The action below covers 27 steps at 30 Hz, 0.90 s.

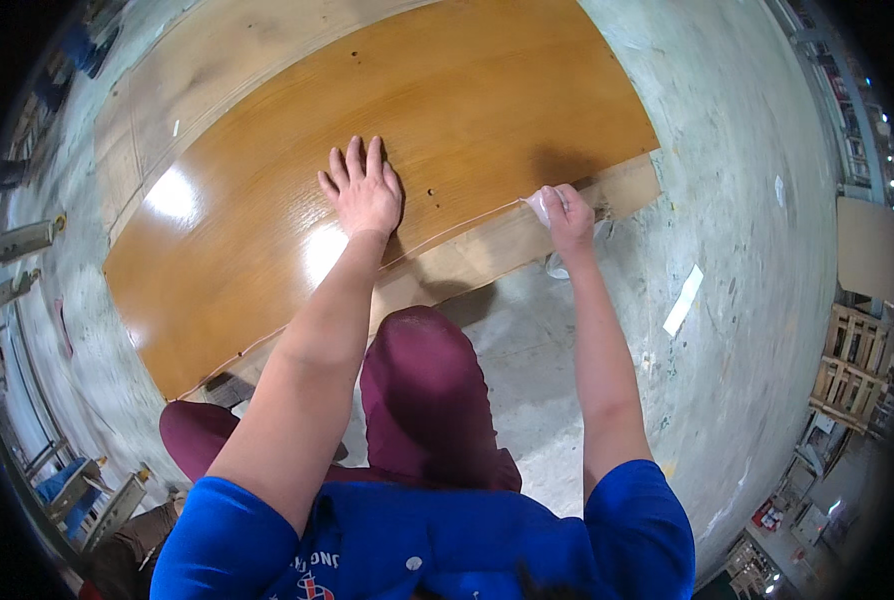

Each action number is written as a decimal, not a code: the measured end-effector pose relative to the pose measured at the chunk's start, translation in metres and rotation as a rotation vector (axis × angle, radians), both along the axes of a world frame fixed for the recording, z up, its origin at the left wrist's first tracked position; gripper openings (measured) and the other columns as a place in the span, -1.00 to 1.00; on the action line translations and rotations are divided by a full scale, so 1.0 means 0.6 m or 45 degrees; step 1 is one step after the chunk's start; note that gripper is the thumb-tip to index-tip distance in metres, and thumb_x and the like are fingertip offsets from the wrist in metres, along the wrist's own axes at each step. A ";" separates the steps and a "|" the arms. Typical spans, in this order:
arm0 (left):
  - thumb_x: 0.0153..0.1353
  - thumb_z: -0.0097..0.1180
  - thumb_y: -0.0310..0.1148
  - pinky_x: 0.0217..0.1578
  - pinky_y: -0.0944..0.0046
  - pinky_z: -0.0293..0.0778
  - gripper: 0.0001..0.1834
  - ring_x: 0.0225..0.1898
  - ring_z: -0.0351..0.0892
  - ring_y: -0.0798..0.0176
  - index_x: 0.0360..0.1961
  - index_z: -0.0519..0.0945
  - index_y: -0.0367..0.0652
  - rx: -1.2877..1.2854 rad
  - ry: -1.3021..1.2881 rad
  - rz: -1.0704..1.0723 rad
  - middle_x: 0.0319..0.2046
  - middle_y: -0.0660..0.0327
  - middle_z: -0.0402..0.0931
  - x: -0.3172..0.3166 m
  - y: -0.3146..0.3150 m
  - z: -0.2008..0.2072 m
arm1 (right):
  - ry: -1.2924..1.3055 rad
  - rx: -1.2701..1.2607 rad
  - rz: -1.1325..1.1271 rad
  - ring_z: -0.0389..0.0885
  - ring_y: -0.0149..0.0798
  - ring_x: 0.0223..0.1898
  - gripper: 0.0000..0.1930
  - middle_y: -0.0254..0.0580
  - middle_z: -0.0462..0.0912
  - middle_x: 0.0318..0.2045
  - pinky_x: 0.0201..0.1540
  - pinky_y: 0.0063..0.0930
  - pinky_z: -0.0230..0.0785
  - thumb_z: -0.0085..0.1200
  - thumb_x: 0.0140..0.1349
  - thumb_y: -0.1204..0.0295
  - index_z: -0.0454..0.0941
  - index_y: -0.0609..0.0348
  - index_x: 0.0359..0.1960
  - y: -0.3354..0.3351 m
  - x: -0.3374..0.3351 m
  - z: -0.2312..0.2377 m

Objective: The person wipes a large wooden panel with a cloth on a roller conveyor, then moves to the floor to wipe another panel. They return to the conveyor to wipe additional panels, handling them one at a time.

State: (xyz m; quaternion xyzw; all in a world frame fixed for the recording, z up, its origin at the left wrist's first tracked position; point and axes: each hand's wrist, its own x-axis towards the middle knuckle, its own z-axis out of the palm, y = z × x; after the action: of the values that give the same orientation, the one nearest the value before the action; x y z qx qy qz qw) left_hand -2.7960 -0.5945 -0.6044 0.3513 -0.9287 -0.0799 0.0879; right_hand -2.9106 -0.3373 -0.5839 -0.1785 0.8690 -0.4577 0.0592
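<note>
Pressing a spread left hand [367, 195] flat on a glossy honey-brown wooden panel [467, 90] atop tan cardboard [627, 192] on the floor [747, 150], a worker [417, 520] is gripping a translucent plastic bag [540, 207] in a curled right hand [570, 222], apparently laying a pale bead [457, 231] along the panel's near edge. Steady squeezing is likely being called for next; fingers [572, 200] are hiding most of the bag, the left forearm [312, 350] part of the edge.
</note>
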 end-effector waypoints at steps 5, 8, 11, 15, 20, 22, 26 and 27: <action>0.26 -0.23 -0.16 0.26 -0.18 -0.21 -0.54 0.32 -0.06 -0.01 0.21 0.28 0.20 -0.061 0.048 -0.003 0.25 0.22 0.13 -0.005 -0.001 -0.001 | -0.065 0.020 0.004 0.53 -0.19 -0.56 -0.71 -0.04 0.55 -0.60 -0.43 -0.37 0.37 0.03 0.22 0.21 0.51 0.22 -0.43 -0.002 -0.009 0.003; 0.26 -0.25 -0.16 0.28 -0.16 -0.25 -0.53 0.33 -0.10 -0.01 0.21 0.27 0.18 -0.046 0.007 -0.010 0.27 0.23 0.11 -0.007 -0.001 0.001 | 0.015 -0.002 -0.015 0.51 -0.20 -0.57 -0.71 -0.05 0.54 -0.60 -0.44 -0.36 0.35 0.03 0.23 0.23 0.50 0.24 -0.44 0.004 -0.024 0.001; 0.26 -0.24 -0.16 0.28 -0.16 -0.23 -0.53 0.33 -0.08 -0.01 0.21 0.27 0.19 -0.058 -0.004 -0.010 0.27 0.23 0.11 -0.007 -0.002 0.002 | -0.007 -0.022 -0.058 0.49 -0.21 -0.56 -0.71 -0.05 0.53 -0.60 -0.43 -0.37 0.34 0.02 0.23 0.23 0.50 0.25 -0.43 0.021 -0.049 0.006; 0.26 -0.24 -0.17 0.28 -0.14 -0.23 -0.52 0.33 -0.09 0.01 0.23 0.24 0.21 -0.066 -0.046 -0.019 0.28 0.23 0.09 -0.011 0.002 0.005 | 0.040 -0.100 -0.194 0.47 -0.24 -0.54 -0.72 -0.07 0.52 -0.58 -0.40 -0.41 0.33 0.01 0.24 0.24 0.49 0.25 -0.41 0.057 -0.100 -0.005; 0.25 -0.27 -0.17 0.28 -0.12 -0.26 -0.50 0.34 -0.10 0.01 0.25 0.22 0.17 -0.084 -0.093 -0.026 0.28 0.20 0.08 -0.012 0.002 0.009 | 0.035 -0.157 -0.444 0.45 -0.25 -0.51 -0.72 -0.05 0.54 -0.55 -0.36 -0.42 0.32 0.01 0.24 0.25 0.49 0.26 -0.40 0.098 -0.170 -0.001; 0.26 -0.28 -0.17 0.29 -0.10 -0.28 -0.50 0.34 -0.13 0.02 0.25 0.21 0.15 -0.082 -0.118 -0.033 0.29 0.20 0.07 -0.014 0.005 0.011 | 0.211 -0.070 -0.537 0.47 -0.21 -0.49 -0.71 -0.03 0.54 -0.53 -0.34 -0.38 0.33 0.00 0.24 0.24 0.50 0.26 -0.40 0.120 -0.200 0.001; 0.24 -0.24 -0.19 0.28 -0.14 -0.27 -0.51 0.34 -0.12 0.00 0.23 0.25 0.14 -0.070 -0.068 -0.034 0.28 0.18 0.08 -0.013 0.003 0.009 | 0.294 0.042 -0.708 0.55 -0.17 -0.35 -0.64 0.03 0.60 -0.41 -0.22 -0.38 0.35 -0.01 0.23 0.19 0.53 0.32 -0.25 0.147 -0.244 0.011; 0.25 -0.25 -0.19 0.28 -0.14 -0.27 -0.51 0.34 -0.12 -0.01 0.23 0.24 0.14 -0.071 -0.072 -0.034 0.28 0.18 0.08 -0.014 0.004 0.009 | 0.289 0.066 -0.725 0.56 -0.15 -0.34 -0.64 0.05 0.60 -0.39 -0.22 -0.38 0.35 -0.01 0.23 0.19 0.53 0.32 -0.24 0.152 -0.253 0.013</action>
State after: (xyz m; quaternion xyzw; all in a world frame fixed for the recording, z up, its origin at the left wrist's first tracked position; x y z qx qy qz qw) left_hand -2.8044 -0.5922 -0.5990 0.3385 -0.9372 -0.0453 0.0702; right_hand -3.0623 -0.2459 -0.5763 0.0238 0.8965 -0.4107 -0.1644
